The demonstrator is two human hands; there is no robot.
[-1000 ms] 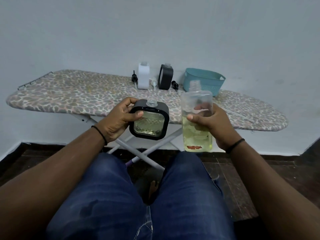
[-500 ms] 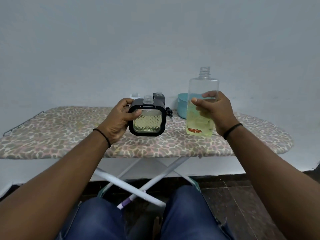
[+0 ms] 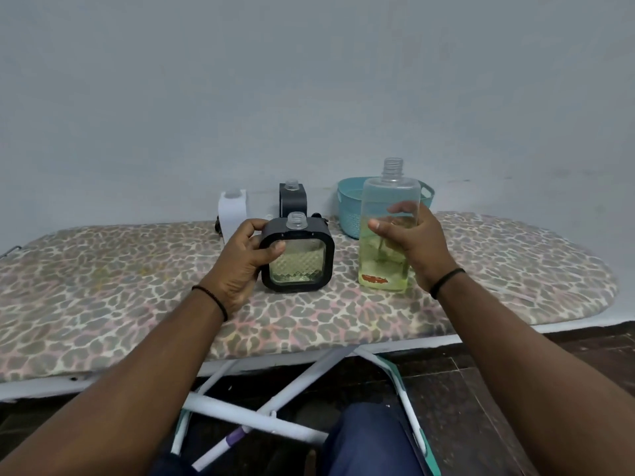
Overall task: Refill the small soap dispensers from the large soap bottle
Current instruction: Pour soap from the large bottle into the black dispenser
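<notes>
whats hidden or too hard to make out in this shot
Head view, the only one:
- White dispenser: lower right part behind the left hand.
- Rear black dispenser: lower half behind the held black dispenser.
- Teal basket: contents and right side behind the large soap bottle.
- Red label on the bottle: too small to read.
- Right hand: palm side faces away.

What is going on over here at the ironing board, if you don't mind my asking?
A seated person is refilling soap dispensers. Their left hand holds a black square dispenser, uncapped and partly filled, standing on the ironing board. Their right hand holds the large soap bottle, upright and open, roughly half full of yellowish soap. Nothing is pouring at this moment. A white dispenser and another black dispenser wait by the wall, beside a teal basket.
</notes>
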